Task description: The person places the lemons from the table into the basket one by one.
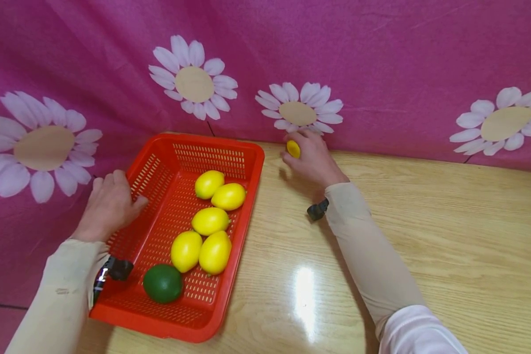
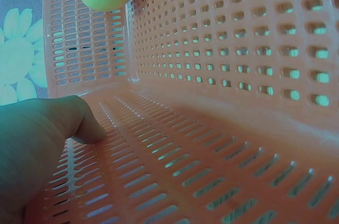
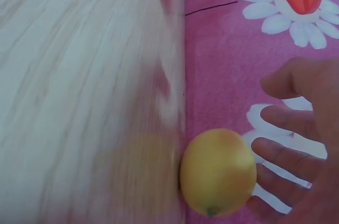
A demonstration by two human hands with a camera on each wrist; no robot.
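Observation:
My left hand (image 1: 110, 206) grips the left rim of a red plastic basket (image 1: 243, 246). In the left wrist view its thumb (image 2: 79, 121) bends over the slotted inner wall; the other fingers are mostly hidden there. My right hand (image 1: 311, 157) reaches over a yellow lemon (image 1: 293, 148) at the back of the table. In the right wrist view this lemon (image 3: 218, 172) sits on the wood, with slightly bent, spread fingers (image 3: 288, 160) right at its side and the thumb apart from it. Several lemons (image 1: 210, 221) and one dark green fruit (image 1: 162, 283) lie inside the basket.
A pink cloth (image 1: 380, 59) with large white daisies hangs behind and to the left of the wooden table (image 1: 447, 236). The basket stands at the table's left, near the cloth. Small black cameras (image 1: 317, 210) are strapped at both wrists.

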